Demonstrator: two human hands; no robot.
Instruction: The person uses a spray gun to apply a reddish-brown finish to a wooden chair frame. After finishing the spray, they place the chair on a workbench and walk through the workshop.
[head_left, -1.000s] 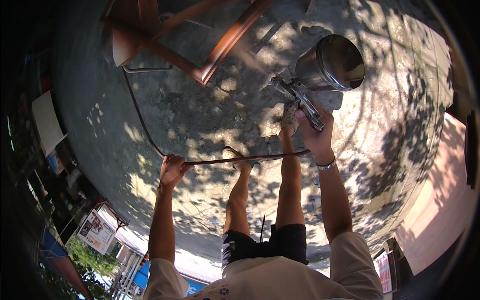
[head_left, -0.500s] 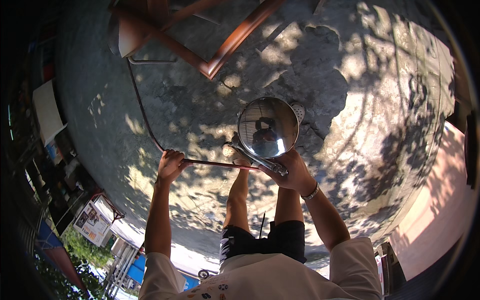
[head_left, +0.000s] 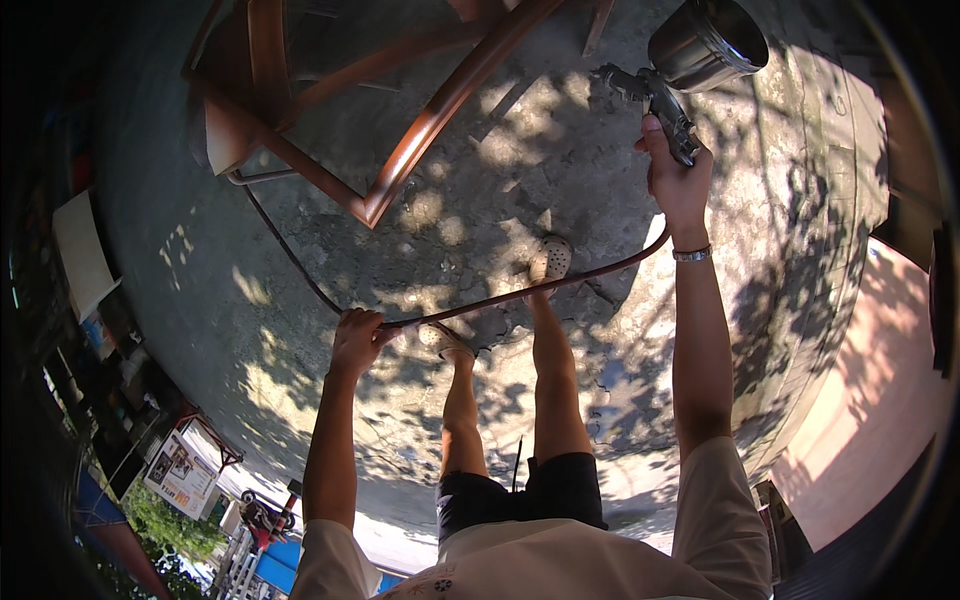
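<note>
My right hand (head_left: pixel 678 180) is stretched far ahead and wrapped around the handle of a metal spray gun (head_left: pixel 660 105). A shiny silver cup (head_left: pixel 690 50) is fixed on top of the gun, tilted to the right. From the gun's handle a dark red hose (head_left: pixel 540 288) sags across to my left hand (head_left: pixel 358 342), whose fingers are closed around it. Beyond that hand the hose runs up toward a brown frame. The glossy brown frame (head_left: pixel 415 140), a piece of furniture by its look, lies ahead and left of the gun, apart from it.
My feet in beige clogs (head_left: pixel 550 262) stand on rough concrete (head_left: pixel 600 420) dappled with sun. A pale wall (head_left: pixel 840 370) is at the right. At the left are a white signboard (head_left: pixel 183 470) and a red motorcycle (head_left: pixel 262 520). A bent metal tube (head_left: pixel 265 176) sticks out under the frame.
My right hand has swung the spray gun forward and right, away from my body, drawing the hose longer. One foot has stepped; the brown frame sits lower and further left in view.
</note>
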